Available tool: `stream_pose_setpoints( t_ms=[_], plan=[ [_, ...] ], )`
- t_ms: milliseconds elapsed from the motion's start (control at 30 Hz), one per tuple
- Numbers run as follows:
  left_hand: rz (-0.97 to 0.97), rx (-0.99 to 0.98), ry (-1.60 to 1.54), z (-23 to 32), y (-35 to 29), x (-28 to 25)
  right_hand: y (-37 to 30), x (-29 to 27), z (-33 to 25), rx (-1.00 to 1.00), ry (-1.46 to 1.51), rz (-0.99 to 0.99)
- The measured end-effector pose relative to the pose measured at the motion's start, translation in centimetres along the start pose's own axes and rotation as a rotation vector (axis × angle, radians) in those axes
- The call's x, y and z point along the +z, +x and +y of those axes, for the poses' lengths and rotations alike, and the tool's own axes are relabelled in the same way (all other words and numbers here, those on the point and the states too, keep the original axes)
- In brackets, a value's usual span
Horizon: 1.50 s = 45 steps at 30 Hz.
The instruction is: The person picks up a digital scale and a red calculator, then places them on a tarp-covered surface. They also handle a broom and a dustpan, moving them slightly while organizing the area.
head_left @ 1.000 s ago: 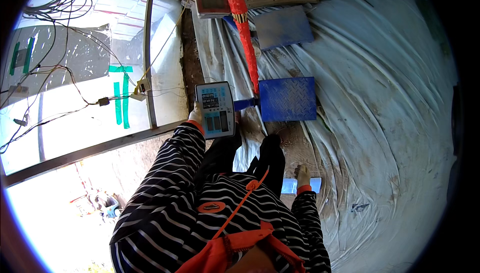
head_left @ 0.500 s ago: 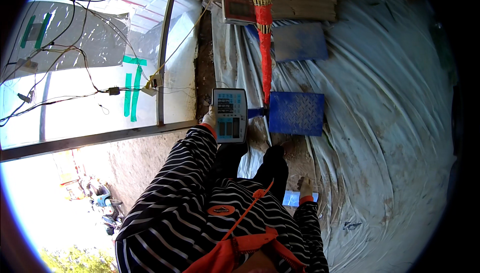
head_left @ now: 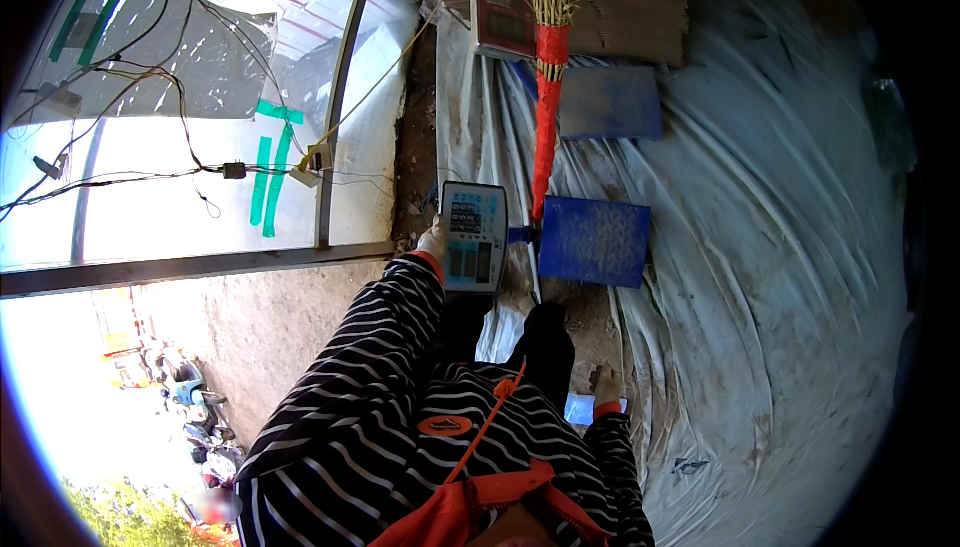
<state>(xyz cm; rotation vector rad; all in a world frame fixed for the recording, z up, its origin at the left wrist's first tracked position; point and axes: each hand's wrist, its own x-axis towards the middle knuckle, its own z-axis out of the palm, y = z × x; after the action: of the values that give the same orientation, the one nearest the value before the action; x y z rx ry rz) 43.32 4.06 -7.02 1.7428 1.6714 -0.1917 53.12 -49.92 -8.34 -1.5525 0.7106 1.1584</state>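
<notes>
My left hand (head_left: 432, 241), in a pale glove, grips the left edge of a platform scale's display head (head_left: 474, 237), a grey-white panel with keys and dark screens; part of its fingers are hidden. Joined to it by a blue post is the scale's blue platform (head_left: 595, 242), its ridged plate worn. My right hand (head_left: 606, 385) hangs low at my right side beside a small pale-blue patch (head_left: 582, 409); its fingers are too small and dark to read. A straw broom (head_left: 546, 112) with a red-wrapped handle stands between the display head and platform, bristles away from me.
A second scale, with a red-framed display (head_left: 503, 17) and dusty platform (head_left: 610, 103), lies farther off beside a corrugated sheet (head_left: 630, 2). Wrinkled plastic sheeting (head_left: 740, 247) covers the ground at right. Left are a framed window (head_left: 350, 97), loose cables (head_left: 150, 175) and parked scooters (head_left: 195, 402).
The view has shifted slightly, so the scales and broom appear lower and more of the bristles show. My left hand remains at the display head; my right hand still hangs at my side.
</notes>
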Motion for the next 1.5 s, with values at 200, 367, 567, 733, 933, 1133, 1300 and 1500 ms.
stream_pose_setpoints(
  t_ms=[200,367,567,733,933,1133,1300,1500],
  plan=[
    [-0.091,0.104,-0.297,-0.4,0.0,2.2,0.7,-0.9,-0.6,0.027,-0.074,0.084],
    [-0.236,0.123,-0.239,-5.6,4.0,-1.1,-0.8,5.3,-1.6,-0.007,-0.071,0.061],
    [-0.437,0.168,-0.449,-3.2,1.9,-3.6,-1.7,11.5,-3.5,-0.038,-0.138,0.067],
    [-0.684,-0.082,-0.384,4.3,-3.3,-7.7,-3.3,16.1,-4.4,-0.070,-0.220,0.067],
    [-0.665,-0.444,-0.765,2.7,2.8,-7.3,-6.5,26.6,-10.6,-0.339,-0.443,-0.034],
    [-0.982,-0.567,-1.059,7.3,5.4,-3.9,-5.8,37.1,-16.8,-1.114,-0.768,0.032],
    [-1.150,-0.668,-1.181,8.6,8.2,-2.9,-7.1,45.0,-22.3,-1.301,-0.908,0.035],
    [-1.292,-0.509,-1.009,9.4,10.5,-1.7,-5.4,48.4,-22.7,-1.251,-1.051,0.086]
  ],
)
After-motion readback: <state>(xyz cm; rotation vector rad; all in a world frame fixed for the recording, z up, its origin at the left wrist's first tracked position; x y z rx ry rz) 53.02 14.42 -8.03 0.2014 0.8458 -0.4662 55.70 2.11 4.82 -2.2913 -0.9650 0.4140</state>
